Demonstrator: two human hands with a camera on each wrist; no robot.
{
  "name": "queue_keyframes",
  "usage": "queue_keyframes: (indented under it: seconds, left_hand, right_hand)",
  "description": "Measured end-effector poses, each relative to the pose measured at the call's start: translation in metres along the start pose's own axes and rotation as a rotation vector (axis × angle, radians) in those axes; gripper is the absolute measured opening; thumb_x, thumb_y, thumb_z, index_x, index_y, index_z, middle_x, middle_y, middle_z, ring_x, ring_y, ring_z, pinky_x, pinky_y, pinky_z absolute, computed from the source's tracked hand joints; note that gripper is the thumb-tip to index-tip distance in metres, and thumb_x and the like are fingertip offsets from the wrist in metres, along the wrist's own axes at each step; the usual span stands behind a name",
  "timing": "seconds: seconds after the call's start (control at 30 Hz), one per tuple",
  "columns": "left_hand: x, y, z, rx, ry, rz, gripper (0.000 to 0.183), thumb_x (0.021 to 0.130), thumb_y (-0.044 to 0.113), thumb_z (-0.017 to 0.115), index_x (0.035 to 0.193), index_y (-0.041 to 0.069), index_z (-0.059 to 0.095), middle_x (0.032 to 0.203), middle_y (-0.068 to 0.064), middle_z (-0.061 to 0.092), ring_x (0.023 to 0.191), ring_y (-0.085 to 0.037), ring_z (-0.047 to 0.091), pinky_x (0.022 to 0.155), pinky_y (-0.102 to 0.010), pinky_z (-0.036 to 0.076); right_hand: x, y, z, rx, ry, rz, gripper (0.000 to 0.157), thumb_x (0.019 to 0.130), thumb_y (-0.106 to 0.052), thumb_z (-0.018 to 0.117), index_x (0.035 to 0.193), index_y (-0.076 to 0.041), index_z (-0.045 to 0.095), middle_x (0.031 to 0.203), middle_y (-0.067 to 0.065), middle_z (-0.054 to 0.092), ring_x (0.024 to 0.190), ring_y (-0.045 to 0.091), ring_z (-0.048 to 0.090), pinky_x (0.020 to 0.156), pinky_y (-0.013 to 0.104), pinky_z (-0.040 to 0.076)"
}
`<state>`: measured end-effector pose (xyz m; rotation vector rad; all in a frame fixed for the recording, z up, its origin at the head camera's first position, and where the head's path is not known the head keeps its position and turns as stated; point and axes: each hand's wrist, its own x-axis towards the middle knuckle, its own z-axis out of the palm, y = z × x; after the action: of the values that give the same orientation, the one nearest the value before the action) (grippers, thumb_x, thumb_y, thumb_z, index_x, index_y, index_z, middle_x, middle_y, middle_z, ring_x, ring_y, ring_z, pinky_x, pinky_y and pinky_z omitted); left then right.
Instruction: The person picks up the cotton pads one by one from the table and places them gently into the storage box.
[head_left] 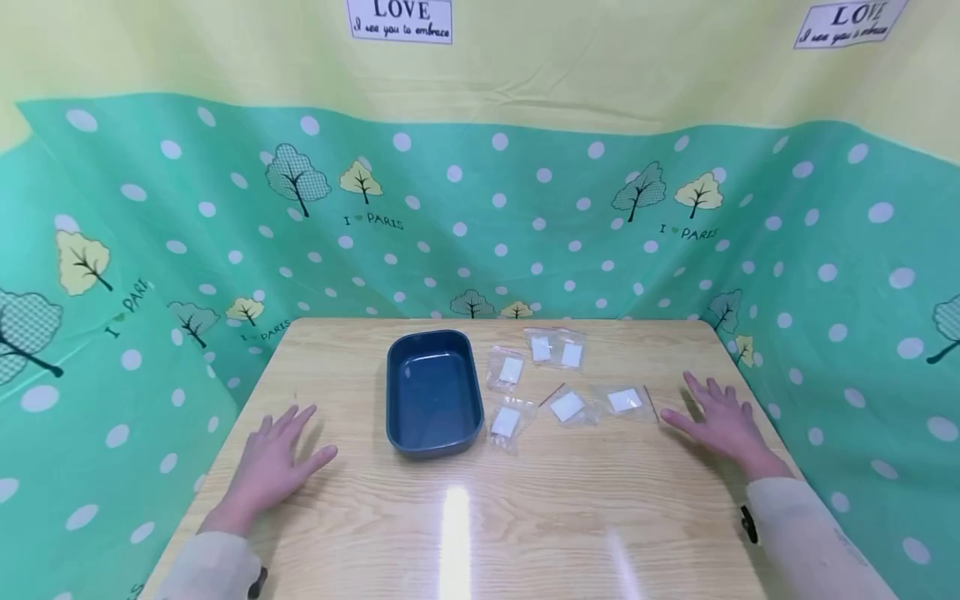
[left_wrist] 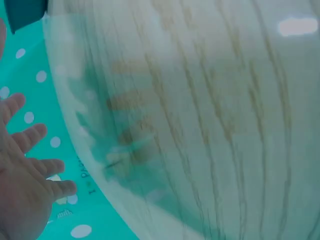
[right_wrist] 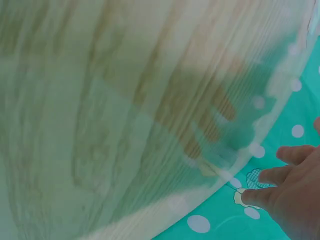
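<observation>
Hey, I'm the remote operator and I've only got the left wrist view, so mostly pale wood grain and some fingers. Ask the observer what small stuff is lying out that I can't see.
Observer: In the head view, six white pieces lie on the table, packed in clear bags.
Operator: Got it. Is there any container beside them?
Observer: Yes, a dark blue tray stands to their left, and nothing shows inside it.
Operator: And the right hand, is that holding something?
Observer: No, its fingers are spread and hold nothing.
</observation>
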<state>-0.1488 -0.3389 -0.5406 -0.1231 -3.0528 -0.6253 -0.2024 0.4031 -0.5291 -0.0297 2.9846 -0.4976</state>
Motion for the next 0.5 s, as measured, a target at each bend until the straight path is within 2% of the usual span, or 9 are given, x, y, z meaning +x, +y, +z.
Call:
queue_keyframes:
  seconds: [0.1, 0.17, 0.3, 0.43, 0.5]
  left_hand:
    - [-0.003, 0.011, -0.001, -0.046, 0.038, 0.001, 0.090, 0.101, 0.063, 0.064, 0.166, 0.008, 0.034, 0.167, -0.037, 0.032, 0.148, -0.071, 0.027, 0.117, -0.084, 0.022]
    - [-0.008, 0.026, -0.002, -0.087, 0.074, 0.005, 0.086, 0.102, 0.058, 0.066, 0.165, 0.007, 0.035, 0.166, -0.036, 0.036, 0.148, -0.066, 0.033, 0.118, -0.081, 0.028]
    - [-0.022, 0.069, -0.001, -0.177, 0.169, 0.019, 0.080, 0.102, 0.049, 0.071, 0.164, 0.009, 0.040, 0.164, -0.030, 0.043, 0.149, -0.057, 0.041, 0.118, -0.076, 0.035]
    - [-0.037, 0.112, 0.007, -0.276, 0.222, -0.025, 0.077, 0.101, 0.048, 0.073, 0.164, 0.016, 0.042, 0.166, -0.023, 0.045, 0.152, -0.051, 0.042, 0.119, -0.074, 0.036]
    - [-0.042, 0.128, 0.014, -0.308, 0.228, -0.054, 0.075, 0.100, 0.047, 0.075, 0.163, 0.019, 0.044, 0.167, -0.021, 0.045, 0.152, -0.048, 0.043, 0.119, -0.073, 0.037]
  right_hand:
    - [-0.001, -0.001, 0.001, 0.020, -0.002, 0.002, 0.109, 0.100, -0.073, 0.055, 0.170, -0.003, 0.009, 0.165, 0.050, 0.013, 0.149, 0.076, 0.011, 0.116, 0.089, 0.012]
    - [-0.001, -0.002, 0.001, 0.053, -0.005, 0.006, 0.107, 0.102, -0.072, 0.053, 0.169, 0.000, 0.011, 0.165, 0.048, 0.016, 0.150, 0.073, 0.016, 0.118, 0.086, 0.017]
    - [-0.003, -0.007, -0.002, 0.132, 0.011, 0.016, 0.098, 0.106, -0.067, 0.049, 0.168, 0.003, 0.018, 0.164, 0.045, 0.027, 0.147, 0.068, 0.031, 0.116, 0.079, 0.033]
    - [-0.005, -0.014, -0.003, 0.202, 0.023, 0.020, 0.089, 0.109, -0.061, 0.049, 0.166, 0.003, 0.026, 0.161, 0.043, 0.036, 0.139, 0.063, 0.048, 0.110, 0.075, 0.045]
    - [-0.006, -0.018, -0.001, 0.224, -0.004, 0.026, 0.086, 0.109, -0.059, 0.051, 0.166, 0.002, 0.027, 0.160, 0.043, 0.038, 0.137, 0.063, 0.051, 0.108, 0.074, 0.047]
